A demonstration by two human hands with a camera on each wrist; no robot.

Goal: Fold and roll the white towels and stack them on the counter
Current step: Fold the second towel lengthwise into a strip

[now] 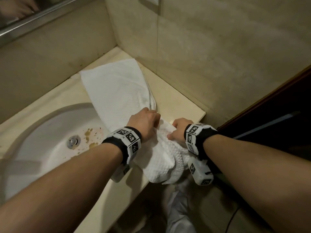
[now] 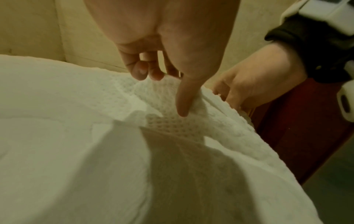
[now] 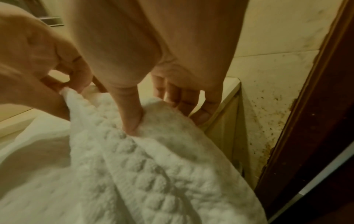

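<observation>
- My left hand [image 1: 145, 122] pinches the near end of the white towel [image 1: 116, 91], thumb [image 2: 184, 97] pressed into the waffle weave and the other fingers curled behind the fold.
- My right hand [image 1: 179, 132] grips the same bunched end just beside the left, thumb [image 3: 132, 115] on top and fingers [image 3: 180, 97] curled round the far side of the cloth.
- The towel lies along the counter [image 1: 176, 101] from the back corner toward me; its far part is flat, while the near end is gathered up between both hands and hangs over the counter's front edge.
- The towel's left edge overlaps the rim of the sink [image 1: 42, 132], which sits on the left of the counter with a metal drain [image 1: 73, 141] and brownish stains in the bowl.
- Below the counter edge something pale and white [image 1: 178, 214] shows near the floor; it may be more cloth, but the view is too dim to tell.
- A dark wooden door frame [image 3: 310, 121] stands to the right of the counter's end.
</observation>
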